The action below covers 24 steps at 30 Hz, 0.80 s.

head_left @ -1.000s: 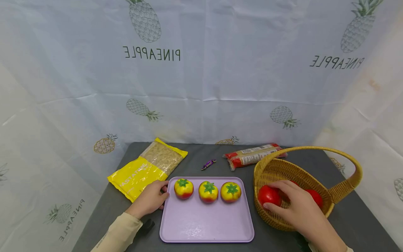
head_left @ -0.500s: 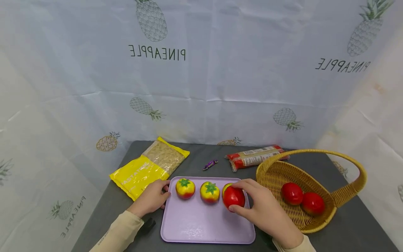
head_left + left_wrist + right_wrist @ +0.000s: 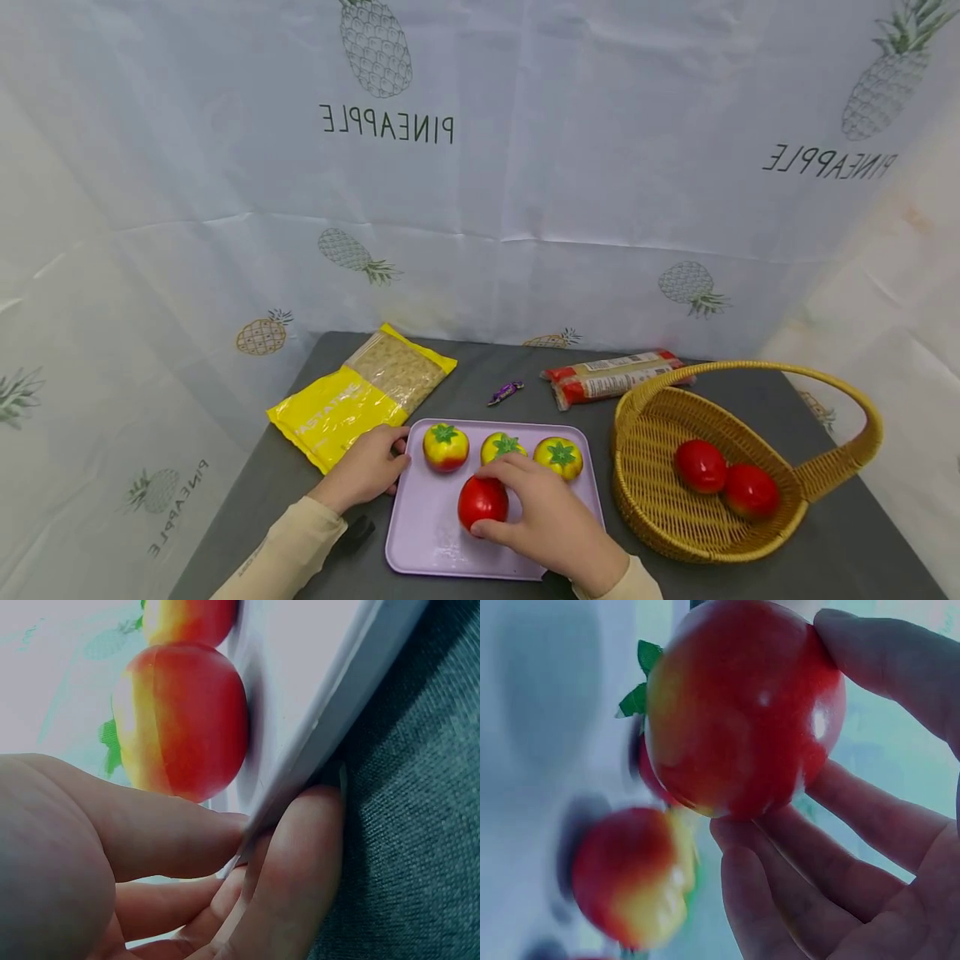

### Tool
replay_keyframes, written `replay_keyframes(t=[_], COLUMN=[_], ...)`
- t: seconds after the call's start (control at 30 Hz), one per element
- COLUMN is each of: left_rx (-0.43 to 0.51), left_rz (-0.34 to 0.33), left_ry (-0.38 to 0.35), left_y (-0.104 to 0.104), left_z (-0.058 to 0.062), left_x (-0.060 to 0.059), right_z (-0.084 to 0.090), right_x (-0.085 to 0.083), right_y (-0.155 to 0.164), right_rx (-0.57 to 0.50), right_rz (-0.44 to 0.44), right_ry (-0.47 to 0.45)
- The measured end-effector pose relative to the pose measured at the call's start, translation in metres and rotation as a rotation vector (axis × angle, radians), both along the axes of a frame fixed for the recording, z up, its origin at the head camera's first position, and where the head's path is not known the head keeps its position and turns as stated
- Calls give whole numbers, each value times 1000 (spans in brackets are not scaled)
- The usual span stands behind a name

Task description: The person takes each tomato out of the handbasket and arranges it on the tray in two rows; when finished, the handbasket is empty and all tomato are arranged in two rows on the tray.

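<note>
A lilac tray (image 3: 423,533) lies on the grey table, with three yellow-red toy tomatoes along its far edge: left (image 3: 446,447), middle (image 3: 500,445) and right (image 3: 558,457). My right hand (image 3: 536,517) grips a red tomato (image 3: 482,501) (image 3: 742,712) over the tray, in front of the middle one. My left hand (image 3: 365,468) pinches the tray's left rim (image 3: 330,727), thumb on top and fingers beneath, next to the left tomato (image 3: 180,720).
A wicker basket (image 3: 652,517) with a handle stands right of the tray and holds two red tomatoes (image 3: 699,465) (image 3: 751,491). A yellow packet (image 3: 352,400), a small wrapped candy (image 3: 505,392) and a red-white packet (image 3: 611,377) lie behind. A pineapple-print sheet hangs behind the table.
My right hand lifted a red tomato out of the basket and carried it left across the tray's right side to its middle. The left hand stayed on the tray's rim.
</note>
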<state>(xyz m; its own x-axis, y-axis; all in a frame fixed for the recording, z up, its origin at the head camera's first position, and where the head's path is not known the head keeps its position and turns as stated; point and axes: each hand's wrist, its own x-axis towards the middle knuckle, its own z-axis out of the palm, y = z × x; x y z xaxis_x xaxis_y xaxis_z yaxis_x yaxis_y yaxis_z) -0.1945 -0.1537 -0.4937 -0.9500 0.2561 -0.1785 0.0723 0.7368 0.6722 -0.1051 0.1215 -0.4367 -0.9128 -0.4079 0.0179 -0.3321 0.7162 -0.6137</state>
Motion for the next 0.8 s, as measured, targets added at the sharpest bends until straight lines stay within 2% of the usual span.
replay_keyframes(t=[0.23,0.57,0.8], left_rx=[-4,8,9], left_rz=[4,-12,-8], left_ry=[-10,4,5], left_y=[1,1,0], left_z=[2,3,2], left_x=[0,2,1], right_z=[-15,-31,-37], right_x=[-3,-5,-5], right_y=[-28,-46,-53], right_rx=[4,9,9], right_rz=[43,39,53], right_ry=[-54,-30,20])
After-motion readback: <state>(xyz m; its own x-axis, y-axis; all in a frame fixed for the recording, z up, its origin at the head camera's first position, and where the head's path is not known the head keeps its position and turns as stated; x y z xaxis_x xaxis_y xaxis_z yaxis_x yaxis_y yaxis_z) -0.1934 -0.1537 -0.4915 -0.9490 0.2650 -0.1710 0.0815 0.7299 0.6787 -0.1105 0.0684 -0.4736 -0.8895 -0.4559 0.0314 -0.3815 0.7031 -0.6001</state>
